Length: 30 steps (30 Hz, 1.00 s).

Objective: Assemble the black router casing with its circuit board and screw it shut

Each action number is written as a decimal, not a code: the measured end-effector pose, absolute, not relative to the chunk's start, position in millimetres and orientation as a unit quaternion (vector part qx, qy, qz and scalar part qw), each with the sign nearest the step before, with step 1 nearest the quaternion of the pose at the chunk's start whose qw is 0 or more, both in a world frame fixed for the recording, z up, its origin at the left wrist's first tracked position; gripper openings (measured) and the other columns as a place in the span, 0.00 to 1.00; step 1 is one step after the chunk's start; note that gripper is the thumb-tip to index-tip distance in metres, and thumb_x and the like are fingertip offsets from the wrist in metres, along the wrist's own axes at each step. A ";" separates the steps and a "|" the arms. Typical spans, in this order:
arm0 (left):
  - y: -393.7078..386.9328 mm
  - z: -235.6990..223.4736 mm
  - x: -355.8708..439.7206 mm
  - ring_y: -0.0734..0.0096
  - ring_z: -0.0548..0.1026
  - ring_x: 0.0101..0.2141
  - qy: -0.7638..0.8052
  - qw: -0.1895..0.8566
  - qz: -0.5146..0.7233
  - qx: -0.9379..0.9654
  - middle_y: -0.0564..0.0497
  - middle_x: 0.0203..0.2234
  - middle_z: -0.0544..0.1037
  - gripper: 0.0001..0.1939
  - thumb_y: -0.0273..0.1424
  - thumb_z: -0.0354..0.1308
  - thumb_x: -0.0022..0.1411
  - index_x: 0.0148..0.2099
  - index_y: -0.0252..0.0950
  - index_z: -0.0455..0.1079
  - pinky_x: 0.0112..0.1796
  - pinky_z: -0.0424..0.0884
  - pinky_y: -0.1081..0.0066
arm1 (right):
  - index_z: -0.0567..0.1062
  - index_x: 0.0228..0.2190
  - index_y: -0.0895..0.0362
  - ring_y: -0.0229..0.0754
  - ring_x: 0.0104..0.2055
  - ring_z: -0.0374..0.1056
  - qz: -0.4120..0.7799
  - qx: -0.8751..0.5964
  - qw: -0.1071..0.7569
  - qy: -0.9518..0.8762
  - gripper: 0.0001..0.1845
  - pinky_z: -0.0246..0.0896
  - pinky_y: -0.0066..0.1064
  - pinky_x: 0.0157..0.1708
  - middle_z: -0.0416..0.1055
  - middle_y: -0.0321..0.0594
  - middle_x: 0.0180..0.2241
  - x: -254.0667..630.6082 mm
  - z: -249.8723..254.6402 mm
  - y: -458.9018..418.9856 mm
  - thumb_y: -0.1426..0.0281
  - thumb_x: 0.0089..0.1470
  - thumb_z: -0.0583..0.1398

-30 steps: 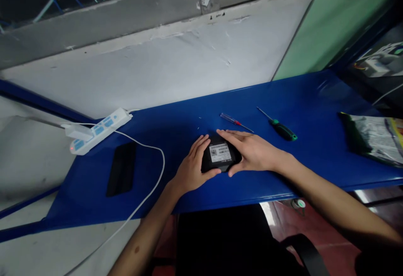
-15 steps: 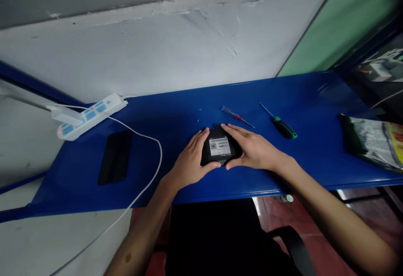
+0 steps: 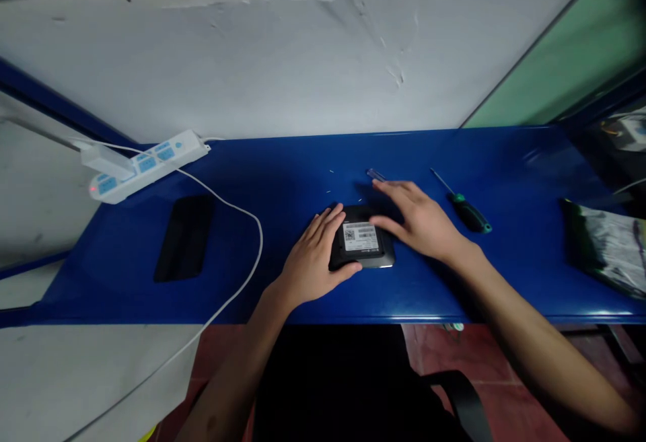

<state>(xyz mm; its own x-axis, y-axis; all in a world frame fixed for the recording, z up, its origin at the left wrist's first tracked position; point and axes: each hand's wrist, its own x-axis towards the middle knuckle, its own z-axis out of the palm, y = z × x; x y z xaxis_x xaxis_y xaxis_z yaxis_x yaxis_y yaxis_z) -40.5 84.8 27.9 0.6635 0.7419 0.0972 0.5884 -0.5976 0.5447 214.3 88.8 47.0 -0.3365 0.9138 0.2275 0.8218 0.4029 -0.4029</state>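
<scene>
Black device (image 3: 337,243) with a white printed label (image 3: 362,236) facing up lies flat on the blue table (image 3: 323,304), near the front edge and in front of the seated person. The left hand (image 3: 313,253) grips its left side, fingers bent over that edge and thumb along the near edge. The right hand (image 3: 421,218) is open, fingers stretched forward and thumb apart from them; its thumb tip overlaps the upper right corner of the label, and I cannot tell whether it touches. Just beyond its fingertips shows the end of a clear-handled tool (image 3: 375,174), the rest hidden behind the hand. Farther right lies a screwdriver (image 3: 470,213) with a green and black handle, its shaft pointing toward the wall (image 3: 252,79), and beyond it a shiny bag (image 3: 610,247). About 3 tiny pale bits (image 3: 328,191) lie scattered past the device. Well to the left, a dark phone-like slab (image 3: 184,237) lies below a white power strip (image 3: 151,165) with 1 white plug (image 3: 105,159) seated in it, and a white cable (image 3: 259,233) loops between slab and left hand.
</scene>
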 end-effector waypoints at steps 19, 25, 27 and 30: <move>79.5 24.9 -44.2 0.45 0.55 0.68 0.393 0.239 0.170 0.871 0.41 0.70 0.54 0.50 0.49 0.69 0.56 0.71 0.40 0.46 0.65 0.56 0.43 | 0.48 0.69 0.50 0.49 0.40 0.75 0.032 -0.598 0.473 -0.646 0.33 0.74 0.52 0.43 0.67 0.49 0.50 225.5 26.0 127.1 0.59 0.66 0.50; 78.0 28.3 -47.5 0.43 0.58 0.66 0.400 0.255 0.186 0.861 0.41 0.67 0.59 0.51 0.46 0.74 0.51 0.69 0.43 0.50 0.63 0.60 0.42 | 0.46 0.68 0.46 0.51 0.41 0.78 0.083 -0.580 0.541 -0.604 0.30 0.76 0.47 0.36 0.64 0.48 0.52 215.7 8.9 133.3 0.56 0.68 0.45; 77.7 29.4 -48.6 0.44 0.60 0.65 0.399 0.258 0.192 0.859 0.42 0.66 0.60 0.51 0.45 0.75 0.50 0.68 0.43 0.51 0.62 0.61 0.42 | 0.46 0.67 0.46 0.51 0.42 0.78 0.069 -0.583 0.542 -0.601 0.30 0.77 0.46 0.36 0.65 0.48 0.51 215.9 5.5 135.7 0.55 0.68 0.45; 76.9 30.5 -49.4 0.44 0.60 0.65 0.396 0.261 0.193 0.859 0.42 0.66 0.60 0.50 0.43 0.75 0.49 0.68 0.44 0.52 0.62 0.61 0.42 | 0.51 0.64 0.48 0.48 0.40 0.77 0.049 -0.593 0.549 -0.587 0.28 0.76 0.47 0.39 0.67 0.47 0.48 218.6 2.5 137.3 0.54 0.68 0.47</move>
<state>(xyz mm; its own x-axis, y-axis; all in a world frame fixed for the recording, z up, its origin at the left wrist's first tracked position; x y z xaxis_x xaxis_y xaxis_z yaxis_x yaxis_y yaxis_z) -49.4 76.9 30.5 0.6114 0.7814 0.1252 0.5800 -0.5501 0.6008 218.6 137.3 2.5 0.3066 0.7491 0.5873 0.6424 0.2924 -0.7084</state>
